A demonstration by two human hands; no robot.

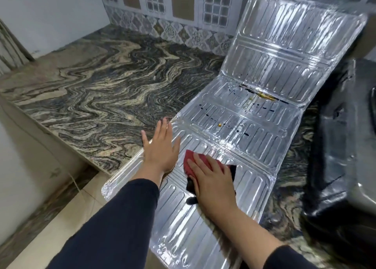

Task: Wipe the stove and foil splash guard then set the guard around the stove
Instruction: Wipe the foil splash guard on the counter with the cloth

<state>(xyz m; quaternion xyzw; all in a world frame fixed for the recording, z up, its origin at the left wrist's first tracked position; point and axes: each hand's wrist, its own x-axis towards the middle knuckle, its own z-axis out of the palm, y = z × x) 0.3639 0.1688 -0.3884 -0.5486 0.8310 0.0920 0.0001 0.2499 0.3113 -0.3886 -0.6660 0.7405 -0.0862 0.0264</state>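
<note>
The foil splash guard [250,126] lies unfolded across the marbled counter, its far panel tilted up against the tiled wall. Dark and yellow grease spots mark its middle panels. My left hand [160,146] presses flat, fingers spread, on the guard's left edge. My right hand [213,181] lies palm-down on a red and black cloth [193,163], pressing it onto the near panel. The black stove [345,146] sits at the right, partly cut off by the frame.
The marbled counter [97,89] stretches left to a white wall. Its front edge drops to a tiled floor [50,217] at the lower left. A patterned tile backsplash [173,14] runs behind. The guard's near end overhangs the counter edge.
</note>
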